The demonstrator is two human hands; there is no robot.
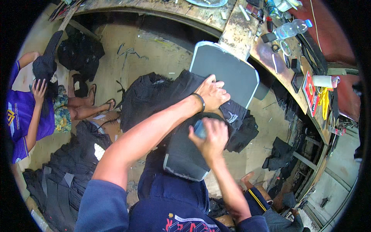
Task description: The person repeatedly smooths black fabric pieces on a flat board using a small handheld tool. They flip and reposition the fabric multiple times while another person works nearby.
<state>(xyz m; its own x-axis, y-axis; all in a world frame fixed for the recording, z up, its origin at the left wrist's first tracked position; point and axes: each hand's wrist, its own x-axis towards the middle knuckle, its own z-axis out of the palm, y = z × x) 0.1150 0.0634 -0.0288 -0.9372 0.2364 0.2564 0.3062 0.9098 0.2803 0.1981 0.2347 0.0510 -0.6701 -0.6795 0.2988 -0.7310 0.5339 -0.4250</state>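
My left hand (211, 92) presses down on black fabric (181, 89) draped over a grey padded board (228, 71). A dark band sits on that wrist. My right hand (210, 135) grips a small blue object (199, 129) and holds it against a dark grey padded panel (185, 152) that rests on my lap. The blue object is mostly hidden by my fingers. More black fabric (241, 123) hangs off the board's right side, between the two hands.
A person in a blue shirt (27, 116) sits on the floor at left, handling dark cloth. Piles of black garments (65, 170) lie on the floor. A cluttered wooden workbench (239, 31) curves along the top and right, with a plastic bottle (291, 28) on it.
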